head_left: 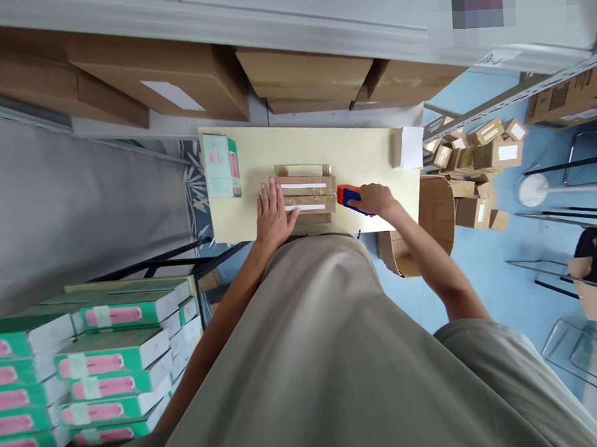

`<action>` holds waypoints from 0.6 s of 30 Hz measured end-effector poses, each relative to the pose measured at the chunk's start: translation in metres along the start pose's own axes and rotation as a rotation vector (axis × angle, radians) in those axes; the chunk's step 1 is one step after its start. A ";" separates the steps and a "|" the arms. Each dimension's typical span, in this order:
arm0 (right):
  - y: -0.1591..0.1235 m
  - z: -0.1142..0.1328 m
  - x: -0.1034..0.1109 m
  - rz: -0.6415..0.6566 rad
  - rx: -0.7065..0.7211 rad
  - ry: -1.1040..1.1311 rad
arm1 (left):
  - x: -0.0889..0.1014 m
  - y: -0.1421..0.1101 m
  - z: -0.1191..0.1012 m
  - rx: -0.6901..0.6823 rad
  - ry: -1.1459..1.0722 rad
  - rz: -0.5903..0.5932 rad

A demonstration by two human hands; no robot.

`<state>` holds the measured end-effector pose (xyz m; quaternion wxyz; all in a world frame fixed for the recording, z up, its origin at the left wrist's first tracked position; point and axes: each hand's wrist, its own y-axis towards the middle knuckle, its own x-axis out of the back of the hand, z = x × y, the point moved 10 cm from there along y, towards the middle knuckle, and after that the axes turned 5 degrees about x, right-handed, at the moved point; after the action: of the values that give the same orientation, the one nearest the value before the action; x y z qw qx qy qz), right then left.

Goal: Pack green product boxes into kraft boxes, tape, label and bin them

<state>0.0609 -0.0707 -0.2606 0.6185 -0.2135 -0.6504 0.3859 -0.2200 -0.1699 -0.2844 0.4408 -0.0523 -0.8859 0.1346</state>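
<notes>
A cardboard box [310, 195] with open or meeting flaps, clear tape and two white strips along its top lies in the middle of the pale table [259, 145]. My left hand [273, 215] presses on the box's left end, its fingers stretched out flat. At the right end, my right hand [374, 199] is wrapped round a red and blue tape dispenser [346, 195], whose red head is right at the box's edge. Whether the dispenser touches the box I cannot tell.
A green and white box [219, 166] stands at the table's left, a white box [408, 148] at its right. Similar green boxes [115, 346] are stacked lower left. Large cartons [310, 73] sit on the shelf behind. Taped parcels [490, 153] lie on the floor at right.
</notes>
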 end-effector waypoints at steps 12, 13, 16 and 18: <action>0.023 -0.037 -0.070 -0.523 -0.222 0.275 | 0.021 -0.022 0.040 0.192 -0.284 -0.263; 0.019 -0.038 -0.068 -0.558 -0.232 0.292 | 0.022 -0.023 0.045 0.230 -0.302 -0.282; 0.003 -0.025 -0.050 -0.703 -0.173 0.368 | 0.024 -0.021 0.053 0.293 -0.339 -0.291; -0.003 0.003 -0.039 -0.734 0.000 0.486 | 0.021 -0.016 0.053 0.306 -0.348 -0.263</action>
<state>0.0643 -0.1025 -0.2832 0.8495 -0.0531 -0.5190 0.0793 -0.2747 -0.1913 -0.2942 0.2982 0.1543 -0.9170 0.2153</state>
